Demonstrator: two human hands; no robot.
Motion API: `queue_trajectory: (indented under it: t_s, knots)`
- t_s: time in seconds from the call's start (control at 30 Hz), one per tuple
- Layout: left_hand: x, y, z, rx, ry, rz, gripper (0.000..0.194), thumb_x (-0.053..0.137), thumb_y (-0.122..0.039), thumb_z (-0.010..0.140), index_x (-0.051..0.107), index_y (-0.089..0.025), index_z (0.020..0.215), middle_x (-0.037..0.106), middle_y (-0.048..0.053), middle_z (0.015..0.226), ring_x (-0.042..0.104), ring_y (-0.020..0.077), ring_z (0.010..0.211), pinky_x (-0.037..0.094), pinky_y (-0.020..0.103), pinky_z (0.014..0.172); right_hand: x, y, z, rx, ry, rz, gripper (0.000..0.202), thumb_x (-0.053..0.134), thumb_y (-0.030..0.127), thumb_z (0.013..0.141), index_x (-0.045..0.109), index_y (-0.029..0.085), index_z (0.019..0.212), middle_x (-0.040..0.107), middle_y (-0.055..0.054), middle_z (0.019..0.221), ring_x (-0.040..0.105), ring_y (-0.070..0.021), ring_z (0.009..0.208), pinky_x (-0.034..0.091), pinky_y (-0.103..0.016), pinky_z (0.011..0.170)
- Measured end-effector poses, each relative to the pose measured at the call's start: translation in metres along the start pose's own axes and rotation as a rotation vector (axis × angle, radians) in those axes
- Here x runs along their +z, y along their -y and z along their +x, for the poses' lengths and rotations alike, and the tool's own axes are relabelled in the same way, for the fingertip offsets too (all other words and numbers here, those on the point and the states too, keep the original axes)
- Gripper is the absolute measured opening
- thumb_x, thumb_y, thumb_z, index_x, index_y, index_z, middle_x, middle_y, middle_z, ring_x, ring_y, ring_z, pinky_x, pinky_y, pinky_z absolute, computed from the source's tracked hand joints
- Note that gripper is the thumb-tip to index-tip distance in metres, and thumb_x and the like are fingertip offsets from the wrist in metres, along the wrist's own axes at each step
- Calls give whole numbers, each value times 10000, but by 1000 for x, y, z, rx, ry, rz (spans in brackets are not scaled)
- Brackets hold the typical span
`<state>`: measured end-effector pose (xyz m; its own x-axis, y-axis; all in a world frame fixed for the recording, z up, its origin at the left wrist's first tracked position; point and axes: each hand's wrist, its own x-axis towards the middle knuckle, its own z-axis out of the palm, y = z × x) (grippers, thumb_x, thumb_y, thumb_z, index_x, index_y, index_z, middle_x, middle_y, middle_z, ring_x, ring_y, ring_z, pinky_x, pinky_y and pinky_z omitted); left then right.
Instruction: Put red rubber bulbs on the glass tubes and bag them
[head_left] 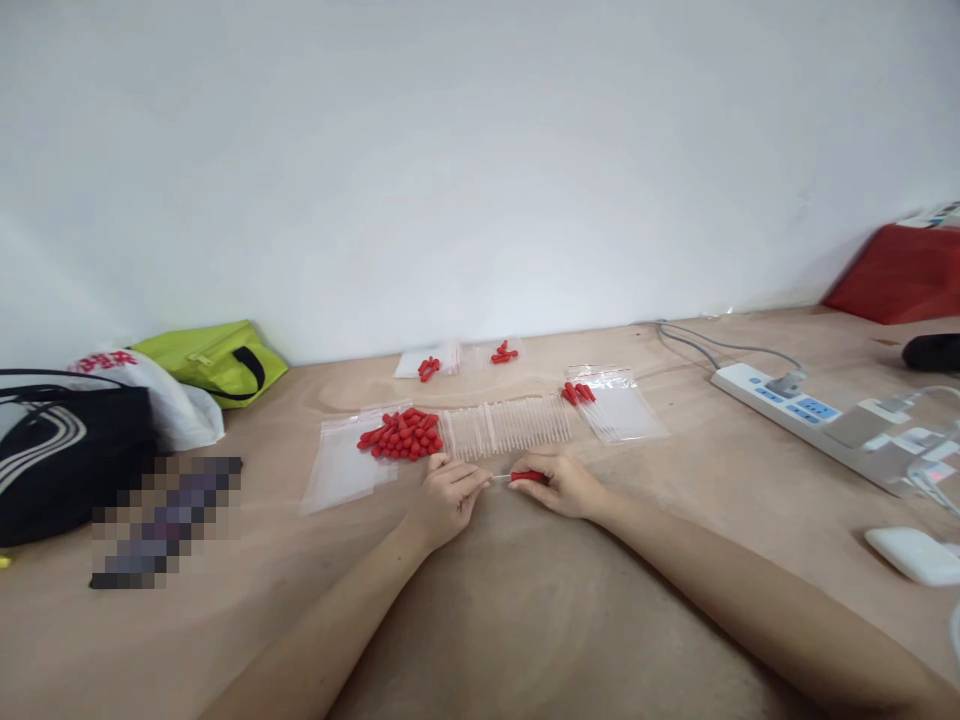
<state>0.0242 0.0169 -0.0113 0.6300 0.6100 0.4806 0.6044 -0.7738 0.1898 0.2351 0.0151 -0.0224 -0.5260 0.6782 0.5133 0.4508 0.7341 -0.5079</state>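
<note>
Pale brown bench (525, 620) against a white wall (480, 180).
To the left, striped black bag (82, 455), white plastic bag (193, 415) with red lettering, lime pouch (214, 368); to the right, white power strip (811, 422) with grey plug (785, 383), rounded white case (915, 556), red bag (900, 270) near the wall.

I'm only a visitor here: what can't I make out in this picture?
All in the head view:
- Part of the red piece: covered by the right hand.
- The pale rod's left end: hidden at the left hand's fingertips.
- The exact count in the red pile: pieces overlap.
- The dark object at left: pixelated.
- The red bag's full shape: cut by the right edge.
</note>
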Motion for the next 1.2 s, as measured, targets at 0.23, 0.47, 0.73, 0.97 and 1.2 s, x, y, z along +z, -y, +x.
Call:
queue_trajectory:
  t_s: [0.23,0.47,0.73,0.97,1.2]
  knots:
    - [3,-2,2,42,-57,-36,220,403,-193,862,619,-197,820,692,14,752,591,126,641,285,308,665,1,1,0,-2,-6,34,160,489,290,824,578,166,775,570,-21,678,520,-120,642,411,-229,616]
    - [6,-5,3,19,-71,-45,229,405,-195,858,629,-199,812,691,19,745,593,136,641,304,321,673,0,2,3,-8,-12,49,141,492,267,817,562,162,754,555,-19,665,506,-116,619,399,-216,588]
    - [9,-5,4,74,-116,-48,214,406,-183,854,616,-180,814,686,14,713,584,130,597,296,310,631,3,1,4,-17,14,71,145,496,263,811,576,155,757,569,-28,674,517,-115,618,406,-214,583]
    - [10,-5,7,47,-156,-71,196,427,-214,860,620,-194,829,700,13,750,620,132,645,330,307,665,1,1,7,90,-27,239,173,521,330,796,597,175,784,610,-40,736,566,-137,687,438,-256,644]
    - [9,-3,8,-51,-190,-181,209,462,-298,860,600,-204,987,695,14,764,630,138,677,389,290,684,18,4,22,422,-378,824,422,675,438,624,482,226,934,566,49,632,559,-112,605,458,-257,613]
